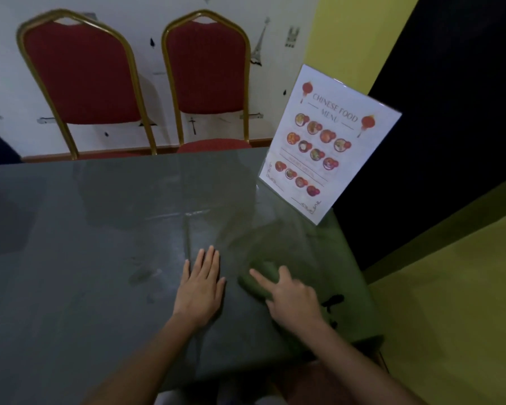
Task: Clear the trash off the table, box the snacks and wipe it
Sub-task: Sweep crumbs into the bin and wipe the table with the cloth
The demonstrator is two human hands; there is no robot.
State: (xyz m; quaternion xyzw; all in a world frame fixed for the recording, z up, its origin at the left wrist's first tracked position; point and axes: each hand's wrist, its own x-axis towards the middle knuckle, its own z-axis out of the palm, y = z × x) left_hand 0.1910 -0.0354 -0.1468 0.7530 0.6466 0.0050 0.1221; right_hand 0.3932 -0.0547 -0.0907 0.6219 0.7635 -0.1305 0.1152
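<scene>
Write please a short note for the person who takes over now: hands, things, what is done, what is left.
Left hand: flat on the dark glossy table, holding nothing.
Right hand: grips the bunched green wiping cloth on the table, near its right edge.
Done: no trash or snacks in view.
Left: wiping; streaks show. The laminated menu stand stands at the far right corner.

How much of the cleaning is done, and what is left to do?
No trash or snacks show on the table, so clearing and boxing look done. Wiping is in hand: the right hand grips a green cloth on the glossy top, while the left hand rests flat beside it. Probably only the rest of the wiping remains, perhaps near the menu stand.
</scene>
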